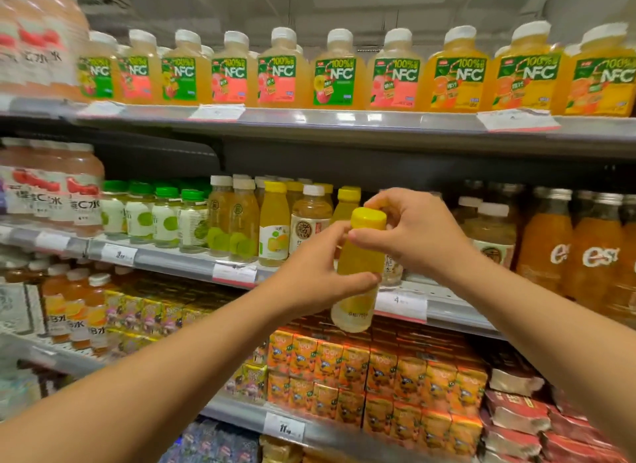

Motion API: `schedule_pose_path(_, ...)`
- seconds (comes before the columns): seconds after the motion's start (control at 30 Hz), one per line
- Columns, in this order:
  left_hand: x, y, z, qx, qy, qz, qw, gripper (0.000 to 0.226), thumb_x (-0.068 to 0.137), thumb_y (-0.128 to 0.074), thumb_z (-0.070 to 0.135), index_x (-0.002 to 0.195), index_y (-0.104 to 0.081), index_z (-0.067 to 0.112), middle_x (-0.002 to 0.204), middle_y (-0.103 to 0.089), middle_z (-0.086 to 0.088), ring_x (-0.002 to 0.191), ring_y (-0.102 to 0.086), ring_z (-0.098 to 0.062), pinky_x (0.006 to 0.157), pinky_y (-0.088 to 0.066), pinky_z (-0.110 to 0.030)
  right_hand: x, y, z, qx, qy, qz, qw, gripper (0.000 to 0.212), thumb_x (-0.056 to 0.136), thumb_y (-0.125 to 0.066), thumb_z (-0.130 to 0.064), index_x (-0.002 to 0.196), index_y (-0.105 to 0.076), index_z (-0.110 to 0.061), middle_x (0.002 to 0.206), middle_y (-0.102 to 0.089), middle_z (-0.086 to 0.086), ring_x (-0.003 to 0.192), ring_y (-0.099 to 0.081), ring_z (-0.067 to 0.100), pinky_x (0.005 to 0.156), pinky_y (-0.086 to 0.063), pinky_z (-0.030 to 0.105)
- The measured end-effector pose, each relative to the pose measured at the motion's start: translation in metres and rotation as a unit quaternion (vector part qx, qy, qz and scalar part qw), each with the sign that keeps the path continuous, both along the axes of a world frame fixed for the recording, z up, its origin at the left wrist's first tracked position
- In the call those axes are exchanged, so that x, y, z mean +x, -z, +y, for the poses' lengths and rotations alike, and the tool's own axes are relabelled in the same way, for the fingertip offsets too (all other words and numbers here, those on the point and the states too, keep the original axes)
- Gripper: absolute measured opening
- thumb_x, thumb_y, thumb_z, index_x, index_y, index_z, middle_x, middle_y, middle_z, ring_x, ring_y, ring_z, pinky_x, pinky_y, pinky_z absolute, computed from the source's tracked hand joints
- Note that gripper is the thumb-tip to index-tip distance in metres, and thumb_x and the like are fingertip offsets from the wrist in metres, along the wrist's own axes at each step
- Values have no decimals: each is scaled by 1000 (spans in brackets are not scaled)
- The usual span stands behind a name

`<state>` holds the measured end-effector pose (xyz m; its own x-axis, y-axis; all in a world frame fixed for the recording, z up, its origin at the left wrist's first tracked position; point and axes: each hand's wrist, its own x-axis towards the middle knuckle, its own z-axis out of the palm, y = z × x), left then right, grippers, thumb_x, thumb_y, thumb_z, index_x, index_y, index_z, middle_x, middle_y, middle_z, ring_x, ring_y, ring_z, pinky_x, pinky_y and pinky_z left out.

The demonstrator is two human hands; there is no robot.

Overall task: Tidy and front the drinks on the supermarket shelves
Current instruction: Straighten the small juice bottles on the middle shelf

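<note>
Yellow-capped bottle (359,266) at frame centre — left hand (311,276) grips its middle, right hand (413,232) pinches the neck just under the cap (368,218).

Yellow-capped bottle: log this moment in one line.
left hand grips yellow-capped bottle body | right hand pinches neck | bottle off middle shelf, upright

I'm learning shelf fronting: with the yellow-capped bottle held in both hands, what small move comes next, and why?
Probably set the yellow-capped bottle back at the middle shelf's front edge, label forward: the left hand grips its body, the right hand pinches its neck, off the shelf.
</note>
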<state>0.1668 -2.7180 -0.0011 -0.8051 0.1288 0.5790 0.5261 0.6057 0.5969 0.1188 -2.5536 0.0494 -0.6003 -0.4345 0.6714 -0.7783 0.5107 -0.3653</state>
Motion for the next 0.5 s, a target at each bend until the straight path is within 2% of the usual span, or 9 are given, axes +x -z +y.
schedule_pose_path(0.07, 1, 6, -17, 29, 2, -11, 1000, 46, 77, -75, 38, 117, -53, 36, 105, -63, 19, 90, -63, 3, 73, -58, -25, -1, 9, -20, 0, -4, -11, 1000, 35, 73, -77, -50, 98, -66, -29, 81, -65, -12, 71, -60, 1, 59, -45, 19)
schedule_pose_path(0.17, -1, 14, -47, 50, -5, -12, 999, 38, 77, -77, 32, 109, -57, 34, 93, -65, 19, 83, -61, 9, 62, -52, -12, -5, 12, -50, 35, -11, -49, 998, 39, 73, -75, -54, 102, -66, -29, 85, -66, -12, 74, -61, 2, 62, -50, 25)
schedule_pose_path(0.27, -5, 20, -79, 57, -34, -5, 998, 45, 76, -78, 37, 114, -56, 31, 99, -63, 17, 86, -57, 13, 62, -49, -8, -14, -2, -74, 50, -39, -108, 992, 58, 75, -64, -67, 119, -64, -30, 102, -68, -14, 80, -67, 1, 62, -52, 19)
schedule_pose_path(0.33, -8, 23, -99, 60, -45, -12, 997, 50, 75, -78, 40, 118, -55, 31, 104, -63, 16, 87, -58, 12, 64, -51, -10, -30, -15, -88, 20, -13, -101, 995, 50, 85, -60, -60, 122, -64, -28, 109, -68, -11, 85, -67, 3, 64, -53, 21)
schedule_pose_path(0.37, -9, 25, -108, 64, -45, -18, 997, 50, 75, -78, 40, 118, -55, 31, 105, -64, 16, 88, -60, 9, 65, -52, -11, -41, -21, -95, 16, 21, -78, 997, 45, 89, -60, -53, 125, -63, -26, 115, -68, -7, 91, -66, 6, 70, -56, 27)
schedule_pose_path(0.43, -9, 28, -126, 75, -42, -26, 996, 45, 74, -78, 39, 113, -55, 34, 104, -64, 17, 91, -61, 4, 64, -51, -12, -61, -33, -111, 43, 89, -47, 994, 49, 91, -61, -42, 135, -56, -21, 128, -62, 0, 100, -65, 16, 82, -57, 34)
schedule_pose_path(0.5, -8, 30, -142, 82, -44, -27, 995, 42, 74, -78, 40, 109, -54, 39, 101, -64, 19, 89, -60, 8, 62, -50, -11, -77, -40, -128, 79, 131, -50, 987, 58, 91, -61, -39, 143, -47, -17, 128, -61, 3, 95, -67, 17, 76, -57, 30)
